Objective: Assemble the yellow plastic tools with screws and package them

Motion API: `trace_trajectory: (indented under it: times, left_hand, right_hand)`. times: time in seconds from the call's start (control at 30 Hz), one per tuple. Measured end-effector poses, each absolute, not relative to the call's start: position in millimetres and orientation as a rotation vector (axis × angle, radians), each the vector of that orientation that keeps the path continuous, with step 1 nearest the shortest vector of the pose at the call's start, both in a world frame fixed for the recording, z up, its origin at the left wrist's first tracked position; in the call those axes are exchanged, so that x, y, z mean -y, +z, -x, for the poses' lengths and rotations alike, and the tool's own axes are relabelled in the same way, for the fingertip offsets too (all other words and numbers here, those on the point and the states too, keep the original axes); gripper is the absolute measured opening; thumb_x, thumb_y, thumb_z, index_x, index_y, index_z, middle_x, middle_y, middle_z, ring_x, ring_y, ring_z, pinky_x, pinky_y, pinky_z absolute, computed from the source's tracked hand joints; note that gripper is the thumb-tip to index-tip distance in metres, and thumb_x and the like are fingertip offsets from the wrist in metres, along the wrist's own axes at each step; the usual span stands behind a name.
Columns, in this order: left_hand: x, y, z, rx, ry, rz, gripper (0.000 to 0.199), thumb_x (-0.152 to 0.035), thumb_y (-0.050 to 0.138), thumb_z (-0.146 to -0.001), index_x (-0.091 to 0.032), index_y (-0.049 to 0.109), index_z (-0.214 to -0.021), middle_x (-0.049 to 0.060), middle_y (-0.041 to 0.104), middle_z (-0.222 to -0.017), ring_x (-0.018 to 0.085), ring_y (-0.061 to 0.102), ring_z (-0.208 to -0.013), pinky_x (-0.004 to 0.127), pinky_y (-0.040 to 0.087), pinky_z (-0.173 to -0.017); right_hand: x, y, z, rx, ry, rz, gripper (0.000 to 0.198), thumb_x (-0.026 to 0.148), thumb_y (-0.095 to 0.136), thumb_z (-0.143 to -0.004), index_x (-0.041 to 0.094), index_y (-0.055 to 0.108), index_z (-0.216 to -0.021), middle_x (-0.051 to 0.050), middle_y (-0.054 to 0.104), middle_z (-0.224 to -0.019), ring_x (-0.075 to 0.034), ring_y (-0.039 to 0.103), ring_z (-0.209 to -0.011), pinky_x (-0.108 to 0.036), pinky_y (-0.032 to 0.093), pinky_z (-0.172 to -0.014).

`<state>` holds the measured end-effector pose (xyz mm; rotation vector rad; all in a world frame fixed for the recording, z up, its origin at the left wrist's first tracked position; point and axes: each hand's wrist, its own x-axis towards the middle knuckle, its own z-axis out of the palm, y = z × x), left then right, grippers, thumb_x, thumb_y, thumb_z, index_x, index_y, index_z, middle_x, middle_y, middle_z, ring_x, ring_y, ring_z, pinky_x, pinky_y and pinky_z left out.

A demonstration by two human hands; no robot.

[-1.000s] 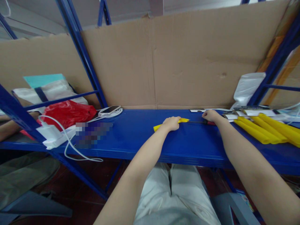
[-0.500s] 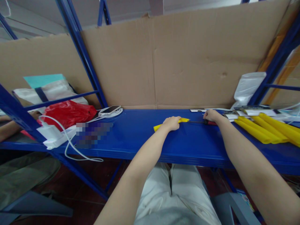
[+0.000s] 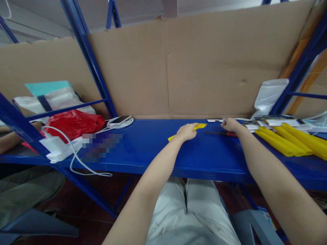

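My left hand [image 3: 187, 131] is closed around a flattened yellow strip [image 3: 200, 126] over the blue table; the strip's ends stick out on both sides of the fist. A screwdriver [image 3: 231, 134] with a red and black handle and a thin dark shaft lies on the table, its shaft pointing left toward the strip but apart from it. Just above the handle, my right hand [image 3: 229, 125] has its thumb and fingers pinched together. Whatever sits in that pinch is too small to name.
Several yellow sleeves [image 3: 291, 143] lie at the right beside white-and-black packages [image 3: 282, 121]. At the left are a phone [image 3: 122, 119], coiled white cable, a power strip [image 3: 61, 154] and a red plastic bag [image 3: 75, 123]. Another person's arm [image 3: 15, 137] shows at the far left. Cardboard [image 3: 204, 68] walls the back.
My right hand has come off the screwdriver, which now lies on the table with its shaft away from the yellow strip. My left hand has lifted slightly with the strip.
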<state>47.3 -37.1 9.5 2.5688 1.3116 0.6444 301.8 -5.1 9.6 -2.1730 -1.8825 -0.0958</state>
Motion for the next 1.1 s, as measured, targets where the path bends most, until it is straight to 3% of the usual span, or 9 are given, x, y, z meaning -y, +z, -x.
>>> trace_trajectory:
  times: [0.13,0.23,0.33,0.4,0.57,1.1]
  left_hand:
    - [28.6,13.8,-50.1,-1.155,0.902,-2.405,0.051,-0.012,0.048,-0.076,-0.019,0.054,-0.127,0.007,0.061,-0.12,0.023,0.055,-0.11,0.033,0.041,-0.093]
    - [30.8,22.1,-52.3,-1.054,1.013,-2.201,0.042,-0.006,0.045,-0.074,-0.013,0.06,-0.113,0.006,0.067,-0.092,0.017,0.061,-0.085,0.026,0.047,-0.077]
    - [39.7,30.3,-53.3,-1.075,0.948,-1.883,0.024,-0.006,0.044,-0.076,-0.011,0.059,-0.094,-0.003,0.05,-0.054,0.007,0.046,-0.043,0.018,0.038,-0.047]
    - [45.2,33.3,-53.4,-1.104,0.884,-1.693,0.016,-0.003,0.042,-0.075,-0.013,0.053,-0.078,-0.007,0.04,-0.048,0.004,0.034,-0.035,0.016,0.028,-0.04]
    - [49.3,33.7,-53.7,-1.05,0.788,-1.467,0.018,0.0,0.041,-0.075,-0.017,0.042,-0.068,-0.008,0.04,-0.048,0.003,0.031,-0.033,0.017,0.024,-0.038]
    - [43.6,32.3,-50.2,-0.867,0.744,-1.312,0.017,0.0,0.039,-0.077,-0.016,0.04,-0.072,-0.007,0.041,-0.049,0.003,0.03,-0.032,0.017,0.023,-0.036]
  right_hand:
    - [7.7,21.6,-285.4,1.764,-0.003,1.905,0.009,0.01,0.057,-0.066,0.018,0.057,-0.062,-0.003,0.062,-0.064,-0.016,0.06,-0.067,-0.024,0.047,-0.067]
    - [14.7,32.4,-264.6,1.704,0.192,1.604,0.011,0.012,0.061,-0.067,0.018,0.051,-0.064,-0.001,0.059,-0.064,-0.012,0.056,-0.062,-0.024,0.048,-0.065]
    - [23.1,39.1,-243.3,1.652,0.412,1.362,0.016,0.011,0.061,-0.067,0.019,0.048,-0.066,0.001,0.056,-0.061,-0.01,0.052,-0.056,-0.023,0.047,-0.059]
    - [27.1,40.2,-231.6,1.644,0.512,1.272,0.018,0.009,0.062,-0.067,0.019,0.047,-0.067,0.002,0.056,-0.061,-0.008,0.051,-0.055,-0.022,0.046,-0.058]
    - [29.8,35.3,-214.2,1.697,0.6,1.276,0.02,0.006,0.063,-0.064,0.018,0.047,-0.064,0.002,0.057,-0.061,-0.009,0.053,-0.058,-0.023,0.047,-0.065]
    - [31.7,33.9,-208.2,1.669,0.569,1.443,0.018,0.009,0.063,-0.066,0.018,0.048,-0.071,0.002,0.055,-0.064,-0.009,0.052,-0.06,-0.022,0.044,-0.063]
